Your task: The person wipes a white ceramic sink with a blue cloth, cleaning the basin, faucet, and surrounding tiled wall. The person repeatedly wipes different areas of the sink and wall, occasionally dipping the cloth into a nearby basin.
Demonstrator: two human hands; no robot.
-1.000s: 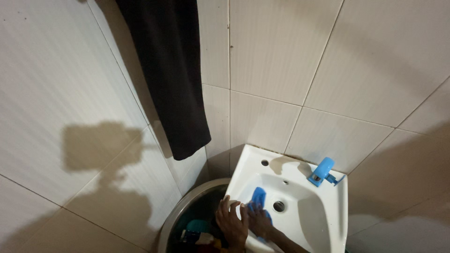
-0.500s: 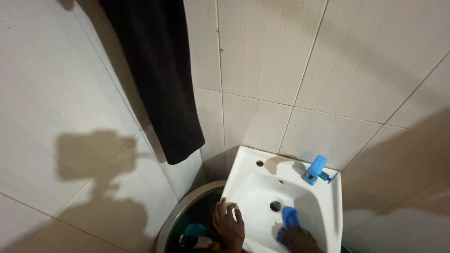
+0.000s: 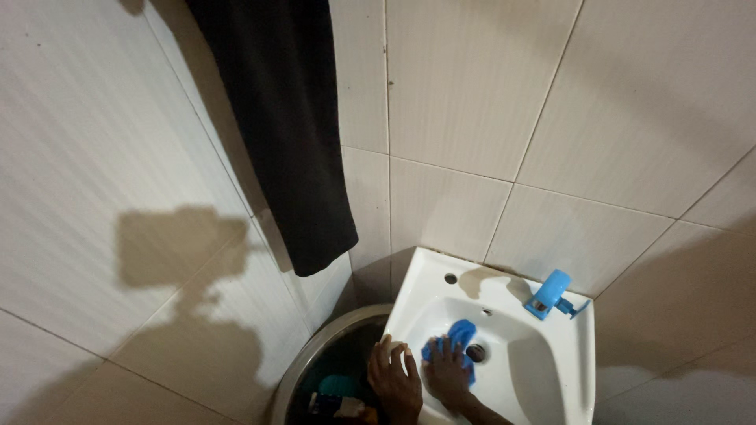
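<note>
A white wall-mounted sink [image 3: 555, 393] sits at the bottom right of the head view, with a blue plastic tap [image 3: 549, 293] on its back rim and a drain hole [image 3: 476, 352] in the bowl. My right hand [image 3: 447, 376] presses a blue cloth [image 3: 459, 334] against the inside of the bowl, just left of the drain. My left hand [image 3: 394, 379] rests flat on the sink's left front rim, fingers apart, holding nothing.
A dark cloth [image 3: 283, 118] hangs down the tiled wall [image 3: 551, 118] above and left of the sink. A round metal basin [image 3: 315, 370] holding several items stands below, beside the sink's left edge.
My right hand has moved the blue cloth from the right front part of the bowl back toward the left of the drain. The left hand stays on the rim.
</note>
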